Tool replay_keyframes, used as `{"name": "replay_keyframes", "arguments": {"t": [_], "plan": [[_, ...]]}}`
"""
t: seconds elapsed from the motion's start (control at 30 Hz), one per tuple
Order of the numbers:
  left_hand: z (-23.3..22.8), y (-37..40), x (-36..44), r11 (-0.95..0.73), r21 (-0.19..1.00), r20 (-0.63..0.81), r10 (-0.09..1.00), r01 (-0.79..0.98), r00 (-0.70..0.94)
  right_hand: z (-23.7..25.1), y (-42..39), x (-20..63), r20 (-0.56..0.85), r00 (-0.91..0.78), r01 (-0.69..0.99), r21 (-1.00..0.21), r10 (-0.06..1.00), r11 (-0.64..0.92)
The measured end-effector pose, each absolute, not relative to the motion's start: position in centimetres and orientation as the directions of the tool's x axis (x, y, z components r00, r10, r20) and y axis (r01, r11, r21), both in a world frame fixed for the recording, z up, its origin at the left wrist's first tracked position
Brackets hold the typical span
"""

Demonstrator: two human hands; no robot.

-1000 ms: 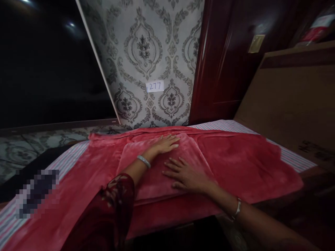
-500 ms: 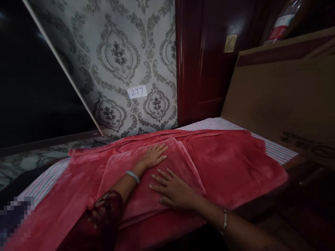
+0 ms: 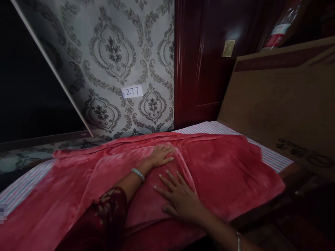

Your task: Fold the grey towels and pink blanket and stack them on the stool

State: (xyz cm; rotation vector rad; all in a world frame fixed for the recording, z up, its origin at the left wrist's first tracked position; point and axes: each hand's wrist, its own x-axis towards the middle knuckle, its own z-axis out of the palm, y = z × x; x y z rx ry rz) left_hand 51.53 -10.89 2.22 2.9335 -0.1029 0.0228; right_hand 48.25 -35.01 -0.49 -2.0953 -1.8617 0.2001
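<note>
Folded red blanket [image 3: 146, 195] on the bed, both palms flat on its top panel.

Fold runs long axis near-to-far, right edge slanting off. Left hand [image 3: 161, 156] at the far corner, fingers together; right hand [image 3: 178, 197] nearer, fingers spread, nothing gripped. Striped sheet [image 3: 209, 127] beyond; cardboard box [image 3: 282, 104] right.

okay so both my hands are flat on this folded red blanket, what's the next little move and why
Probably sweep the right hand outward toward the folded blanket's right edge while the left hand pins it. Both palms lie flat on the top layer, and soft ripples show in the fabric beside them, so smoothing seems the likely step.
</note>
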Motion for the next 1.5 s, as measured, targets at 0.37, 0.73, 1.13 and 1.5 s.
{"name": "replay_keyframes", "arguments": {"t": [0.37, 0.73, 1.13, 1.5], "plan": [[2.1, -10.9, 51.9, -0.977, 0.2, -0.05, -0.079, -0.067, 0.996, -0.3, -34.9, 48.0, 0.088, 0.157, 0.943, -0.31, 0.984, -0.123], [6.8, -3.6, 42.3, -0.988, 0.147, -0.014, 0.038, 0.039, 0.999, 3.5, -31.8, 45.9, 0.192, -0.021, 0.945, -0.316, 0.981, 0.082], [2.3, -3.9, 41.1, -0.987, 0.109, 0.008, 0.118, 0.117, 0.993, 0.4, -30.3, 42.6, 0.152, -0.147, 0.945, -0.27, 0.977, 0.184], [6.3, -1.2, 32.4, -0.968, 0.167, -0.026, 0.188, 0.19, 0.982, 4.2, -26.0, 39.9, 0.134, -0.255, 0.914, -0.289, 0.958, 0.284]]}}
